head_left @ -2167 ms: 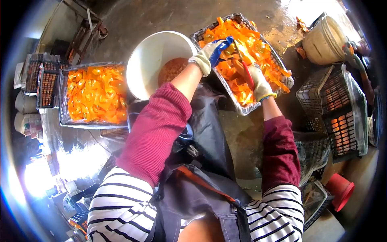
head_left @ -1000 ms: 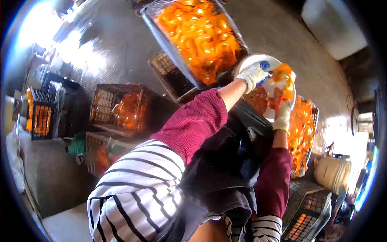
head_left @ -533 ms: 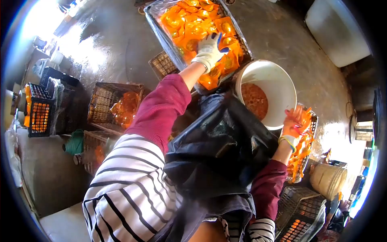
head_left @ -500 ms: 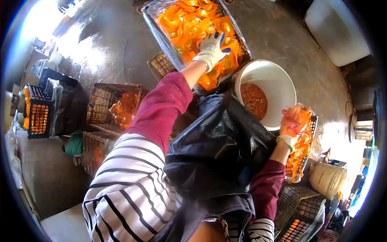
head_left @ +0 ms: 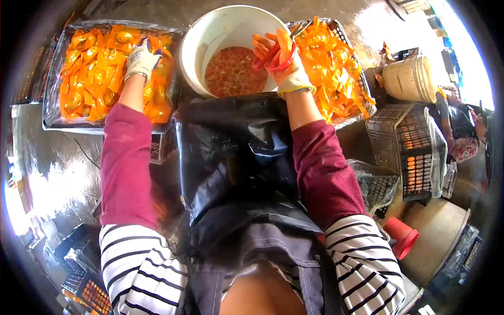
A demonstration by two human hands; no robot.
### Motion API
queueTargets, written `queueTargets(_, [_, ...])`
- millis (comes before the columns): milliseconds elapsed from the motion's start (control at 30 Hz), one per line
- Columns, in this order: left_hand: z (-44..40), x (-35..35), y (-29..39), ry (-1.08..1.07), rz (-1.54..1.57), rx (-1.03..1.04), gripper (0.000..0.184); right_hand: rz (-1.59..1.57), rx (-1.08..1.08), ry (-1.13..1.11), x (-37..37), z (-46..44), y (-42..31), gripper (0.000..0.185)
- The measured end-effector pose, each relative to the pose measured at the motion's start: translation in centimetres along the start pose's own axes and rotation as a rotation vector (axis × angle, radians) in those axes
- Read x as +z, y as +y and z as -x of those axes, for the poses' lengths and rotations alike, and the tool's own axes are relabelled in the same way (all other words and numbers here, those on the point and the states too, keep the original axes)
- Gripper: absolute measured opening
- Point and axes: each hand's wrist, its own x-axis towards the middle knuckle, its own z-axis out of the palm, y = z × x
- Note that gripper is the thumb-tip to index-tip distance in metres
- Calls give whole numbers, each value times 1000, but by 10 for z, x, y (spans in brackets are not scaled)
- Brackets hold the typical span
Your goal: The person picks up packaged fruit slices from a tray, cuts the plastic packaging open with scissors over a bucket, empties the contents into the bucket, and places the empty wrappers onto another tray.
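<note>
My left hand, in a white glove with blue fingertips, touches the orange packets in a plastic-lined crate at left. Its thumb and index finger are apart. Each packet seems to hold a round, shiny yellow-orange content. My right hand, in an orange-stained glove, is closed around red-handled scissors, over the right rim of a white bucket. Reddish, bubbly liquid lies in the bucket. Beside that hand, cut-looking orange pieces heap up in another crate.
A black apron covers my lap, below the bucket. Stacked crates, a cream bucket and a red container stand at right. Another person's patterned sleeve shows at the far right. More crates sit at lower left.
My view has swung round, bringing both crates and the bucket across the top. My right hand has come up beside the bucket, showing the scissors. My left hand's fingers are less spread among the packets.
</note>
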Motion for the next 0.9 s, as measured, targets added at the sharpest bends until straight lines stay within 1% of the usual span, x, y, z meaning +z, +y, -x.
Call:
queueTargets(33, [-2,1,0,33,-11,0,68,36,-27,20,1,-2,3,39])
queueTargets(100, [-7,11,-14,20,268,-16,58,108,-86,70,0,-1,7,36])
queueTargets(167, [-26,39,-45,37,512,-47,50,152,-55,68,2,8,3,41])
queueTargets(200, [-2,17,-43,-61,1097,-194,43,173,-49,73,5,14,0,44])
queueTargets(233, [24,-7,-41,-71,1666,-415,37,195,-43,79,9,21,-4,48])
queueTargets(267, [5,30,-78,-6,2016,-278,39,216,-38,84,12,28,-7,52])
queueTargets(300, [18,19,-85,14,2233,-209,44,352,-32,-16,11,30,-6,49])
queueTargets(333, [34,5,-89,17,2450,-134,49,179,68,-92,-21,-1,4,51])
queueTargets(367, [64,-22,-82,8,2493,-154,60,306,36,3,6,14,2,53])
queueTargets(433, [80,-30,-84,255,2148,-60,77,223,155,-41,3,4,3,35])
queueTargets(500, [94,-43,-66,180,2346,-50,76,369,100,-111,-5,-5,9,37])
queueTargets(567, [94,-49,-36,18,2556,-11,74,407,165,-149,-22,-20,14,38])
queueTargets(600, [88,-36,-23,138,2234,-24,63,370,215,-210,-13,-5,9,37])
queueTargets(667, [99,-49,9,-53,2280,-147,38,340,224,-76,-3,2,20,34])
queueTargets(700, [103,-49,29,17,2280,8,36,323,226,-9,3,6,25,33])
queueTargets(767, [101,-42,71,53,2391,141,34,333,163,59,10,15,31,32])
queueTargets(800, [94,-35,82,23,2195,-2,34,449,158,-43,-1,5,33,31])
queueTargets(833, [83,-22,92,-6,1990,-131,34,565,157,-144,13,13,28,30])
queueTargets(867, [76,-7,99,121,1787,-103,34,595,199,-57,23,27,21,30])
queueTargets(900, [78,-6,105,243,1559,-105,34,681,274,-14,43,42,12,26])
